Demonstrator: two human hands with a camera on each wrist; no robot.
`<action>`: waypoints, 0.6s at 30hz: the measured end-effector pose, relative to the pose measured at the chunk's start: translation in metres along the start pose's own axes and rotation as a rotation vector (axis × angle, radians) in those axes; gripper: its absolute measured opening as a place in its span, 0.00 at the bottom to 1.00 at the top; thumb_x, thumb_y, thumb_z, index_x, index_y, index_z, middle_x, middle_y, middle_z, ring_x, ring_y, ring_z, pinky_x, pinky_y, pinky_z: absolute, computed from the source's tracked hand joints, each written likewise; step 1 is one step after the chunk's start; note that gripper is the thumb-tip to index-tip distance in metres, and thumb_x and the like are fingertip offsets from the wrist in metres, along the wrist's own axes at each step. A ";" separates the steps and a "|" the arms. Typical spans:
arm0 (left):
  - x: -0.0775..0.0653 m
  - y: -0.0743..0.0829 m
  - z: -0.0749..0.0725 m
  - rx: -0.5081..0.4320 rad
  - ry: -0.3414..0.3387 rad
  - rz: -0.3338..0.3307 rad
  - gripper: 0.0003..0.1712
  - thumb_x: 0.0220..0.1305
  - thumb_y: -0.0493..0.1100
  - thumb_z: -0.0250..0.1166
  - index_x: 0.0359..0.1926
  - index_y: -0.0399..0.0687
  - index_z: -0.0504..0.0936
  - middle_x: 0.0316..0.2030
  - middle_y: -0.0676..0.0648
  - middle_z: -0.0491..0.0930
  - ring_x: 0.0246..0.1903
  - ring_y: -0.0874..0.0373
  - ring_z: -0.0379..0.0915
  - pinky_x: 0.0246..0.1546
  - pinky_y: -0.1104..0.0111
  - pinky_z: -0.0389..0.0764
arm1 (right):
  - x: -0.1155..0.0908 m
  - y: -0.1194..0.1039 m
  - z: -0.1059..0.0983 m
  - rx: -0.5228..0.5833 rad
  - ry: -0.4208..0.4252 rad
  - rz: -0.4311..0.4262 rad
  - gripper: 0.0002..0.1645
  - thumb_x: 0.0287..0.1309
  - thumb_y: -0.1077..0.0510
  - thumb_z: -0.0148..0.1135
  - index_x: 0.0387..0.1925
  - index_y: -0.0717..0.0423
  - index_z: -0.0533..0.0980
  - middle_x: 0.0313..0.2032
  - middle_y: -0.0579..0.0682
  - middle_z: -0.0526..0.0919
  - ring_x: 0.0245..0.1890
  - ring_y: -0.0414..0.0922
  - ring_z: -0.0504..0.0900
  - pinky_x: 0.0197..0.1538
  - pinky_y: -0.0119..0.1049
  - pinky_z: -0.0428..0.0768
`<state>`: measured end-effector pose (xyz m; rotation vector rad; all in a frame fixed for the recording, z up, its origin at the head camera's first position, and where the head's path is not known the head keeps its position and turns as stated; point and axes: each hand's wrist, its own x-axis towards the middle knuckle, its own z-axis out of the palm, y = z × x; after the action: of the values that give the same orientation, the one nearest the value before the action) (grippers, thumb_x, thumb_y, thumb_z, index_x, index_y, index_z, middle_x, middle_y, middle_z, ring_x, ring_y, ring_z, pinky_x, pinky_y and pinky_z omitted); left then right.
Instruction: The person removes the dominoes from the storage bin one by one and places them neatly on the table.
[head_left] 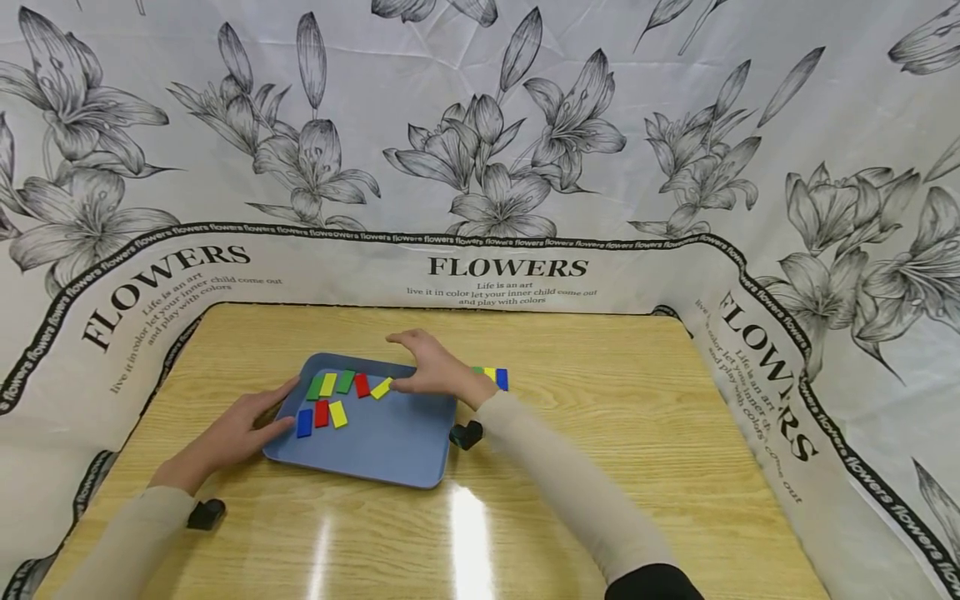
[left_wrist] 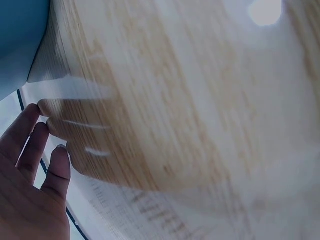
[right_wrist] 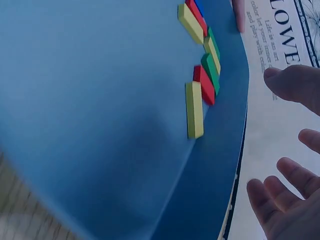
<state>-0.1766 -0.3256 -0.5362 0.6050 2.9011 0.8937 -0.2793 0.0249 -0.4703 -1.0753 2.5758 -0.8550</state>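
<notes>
A blue-grey tray [head_left: 382,442] lies on the wooden table with several small coloured blocks in its left and far part. At the tray's left side, my left hand [head_left: 232,429] has its thumb and fingers spread along the rim; its straight fingers also show in the left wrist view, below the tray wall [left_wrist: 20,40]. My right hand [head_left: 433,367], holding nothing, hovers over the far right rim with thumb and fingers apart. Nearest to it is a yellow block [right_wrist: 195,110], beside a red block [right_wrist: 204,85]. A blue block [head_left: 304,423] lies close to my left thumb.
Outside the tray to the right, a blue block [head_left: 502,379] and a yellow block [head_left: 490,374] lie on the table [head_left: 600,400], partly behind my right wrist. A floral cloth [head_left: 510,183] rises around the table's back and sides.
</notes>
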 end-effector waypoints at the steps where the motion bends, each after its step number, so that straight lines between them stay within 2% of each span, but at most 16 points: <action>1: 0.000 0.000 0.000 0.002 0.001 0.001 0.42 0.74 0.52 0.63 0.81 0.45 0.57 0.72 0.29 0.67 0.70 0.27 0.63 0.66 0.32 0.66 | 0.002 -0.004 0.002 -0.006 -0.007 -0.006 0.47 0.60 0.53 0.72 0.76 0.58 0.63 0.74 0.61 0.65 0.75 0.57 0.64 0.73 0.53 0.70; 11: -0.003 -0.004 -0.001 0.003 0.005 0.005 0.41 0.74 0.51 0.63 0.80 0.44 0.58 0.72 0.29 0.67 0.70 0.27 0.63 0.66 0.33 0.66 | 0.025 -0.033 0.027 -0.028 -0.074 -0.068 0.47 0.61 0.51 0.73 0.77 0.58 0.63 0.74 0.59 0.66 0.74 0.52 0.66 0.73 0.43 0.71; 18: 0.001 -0.005 0.003 0.010 0.005 0.041 0.41 0.75 0.50 0.62 0.80 0.43 0.58 0.71 0.30 0.69 0.69 0.29 0.66 0.66 0.35 0.68 | 0.031 -0.039 0.045 -0.003 -0.120 -0.082 0.46 0.61 0.52 0.72 0.76 0.58 0.63 0.74 0.55 0.68 0.73 0.50 0.68 0.75 0.39 0.69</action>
<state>-0.1788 -0.3280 -0.5414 0.6656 2.9097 0.8870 -0.2600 -0.0384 -0.4830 -1.2028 2.4507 -0.7801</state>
